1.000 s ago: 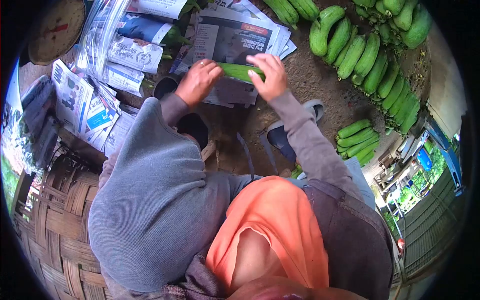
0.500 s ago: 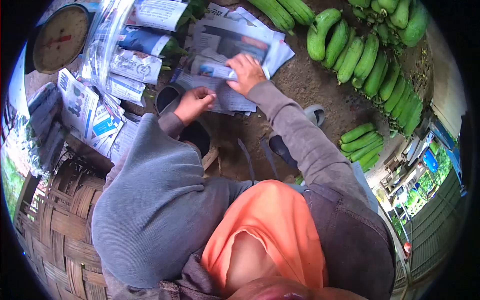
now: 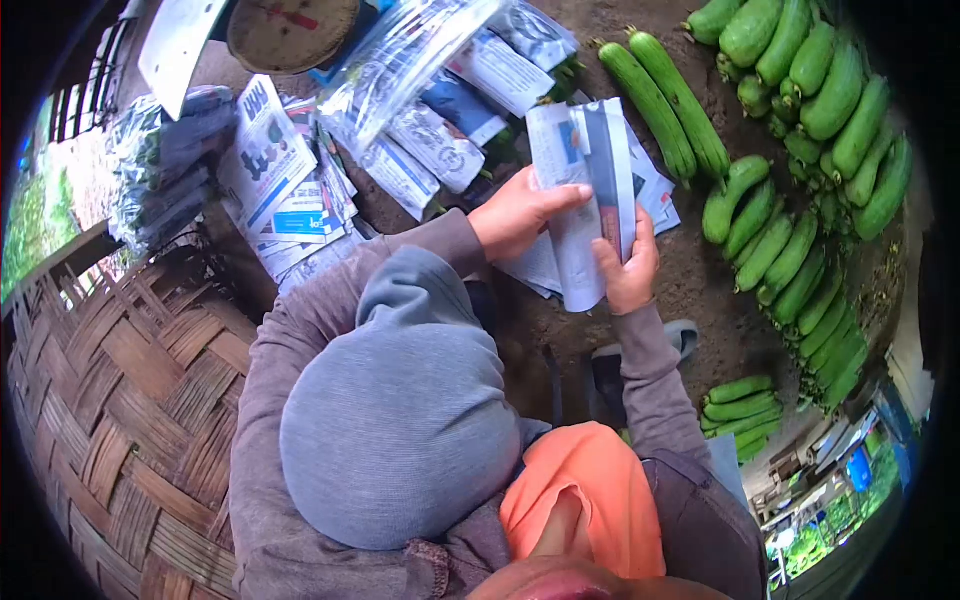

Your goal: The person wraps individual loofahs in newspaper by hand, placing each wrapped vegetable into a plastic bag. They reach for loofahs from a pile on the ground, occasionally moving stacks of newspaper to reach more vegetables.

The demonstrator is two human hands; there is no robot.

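A newspaper roll (image 3: 572, 225) is held up in front of me, tilted slightly; what it wraps is hidden. My left hand (image 3: 520, 215) grips its left side, thumb laid across the printed paper. On the other side, my right hand (image 3: 630, 265) is closed on the roll's lower right edge, where a loose flap of the sheet stands out. Beneath the roll, loose newspaper sheets (image 3: 655, 185) lie on the ground. Two long green gourds (image 3: 655, 105) rest just beyond them.
Newspaper-wrapped bundles (image 3: 435, 145) lie under clear plastic (image 3: 400, 75) at upper left, near a round dial scale (image 3: 292, 30). Newspaper stacks (image 3: 285, 185) sit left of them. Rows of green gourds (image 3: 785, 260) line the right side. Woven bamboo (image 3: 130, 400) fills the lower left.
The roll has been lifted off the sheets and brought nearer. My left hand, earlier apart from it, now grips it along with my right. The view has swung left.
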